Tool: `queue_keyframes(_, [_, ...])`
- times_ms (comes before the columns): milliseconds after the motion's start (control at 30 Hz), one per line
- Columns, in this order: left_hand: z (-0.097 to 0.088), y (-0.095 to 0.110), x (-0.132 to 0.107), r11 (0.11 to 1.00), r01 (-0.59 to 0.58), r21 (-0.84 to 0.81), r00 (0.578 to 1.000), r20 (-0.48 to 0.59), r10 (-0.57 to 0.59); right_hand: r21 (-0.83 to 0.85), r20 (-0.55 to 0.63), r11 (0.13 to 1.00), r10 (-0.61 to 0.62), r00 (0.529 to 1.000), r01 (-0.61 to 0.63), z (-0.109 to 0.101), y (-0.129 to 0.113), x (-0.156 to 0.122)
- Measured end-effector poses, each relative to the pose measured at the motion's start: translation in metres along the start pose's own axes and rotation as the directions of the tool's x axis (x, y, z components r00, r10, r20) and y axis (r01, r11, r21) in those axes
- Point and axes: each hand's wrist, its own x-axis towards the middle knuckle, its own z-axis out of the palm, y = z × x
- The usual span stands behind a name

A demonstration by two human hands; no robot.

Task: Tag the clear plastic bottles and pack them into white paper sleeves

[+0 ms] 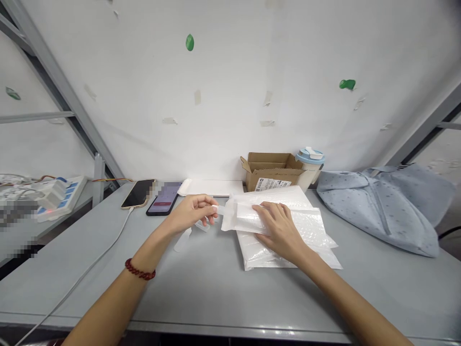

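Observation:
My right hand point(279, 228) lies on a white bubble mailer point(313, 223), fingers spread over its face. This mailer is on top of a small stack of bubble mailers point(259, 257), with its flap point(229, 216) pointing left. Beside the flap my left hand point(196, 211) is closed, with thumb and fingertips pinching a short translucent strip point(222, 210) that reaches to the flap edge. Whether the strip is still attached there I cannot tell. Under my left hand a loose whitish strip point(183, 240) and a clear curled piece point(202, 226) lie on the table.
Two phones, one black-screened point(139, 193) and one lit point(163, 201), lie at the back left; a white cable point(104, 254) runs from the first. Behind the mailers stand an open cardboard box point(275, 175) and a blue-lidded cup point(309, 168). A blue cloth bag point(374, 206) lies right.

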Motion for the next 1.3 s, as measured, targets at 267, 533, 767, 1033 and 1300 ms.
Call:
queue_keyframes(267, [0.036, -0.024, 0.012, 0.952, -0.151, 0.265, 0.982, -0.072, 0.175, 0.042, -0.074, 0.998, -0.046, 0.996, 0.049, 0.001, -0.002, -0.001])
queue_keyframes(533, [0.051, -0.026, 0.006, 0.655, -0.408, 0.636, 0.875, 0.068, 0.479, 0.078, -0.102, 0.994, -0.071, 0.992, 0.079, 0.001, -0.004, -0.001])
queue_keyframes(767, [-0.009, -0.01, 0.001, 0.828, -0.117, 0.548, 0.986, -0.034, 0.162, 0.096, -0.109, 0.995, -0.024, 0.994, 0.034, 0.001, -0.001, -0.001])
queue_keyframes(1033, [-0.04, -0.038, 0.004, 0.565, 0.202, 0.8, 0.947, -0.013, -0.32, 0.09, -0.111, 0.996, -0.017, 0.994, 0.027, 0.002, -0.001, -0.001])
queue_keyframes(1300, [-0.032, -0.013, -0.003, 0.927, 0.041, 0.373, 0.925, 0.337, -0.177, 0.091, -0.09, 0.996, 0.0, 0.996, 0.008, 0.001, -0.001, -0.001])
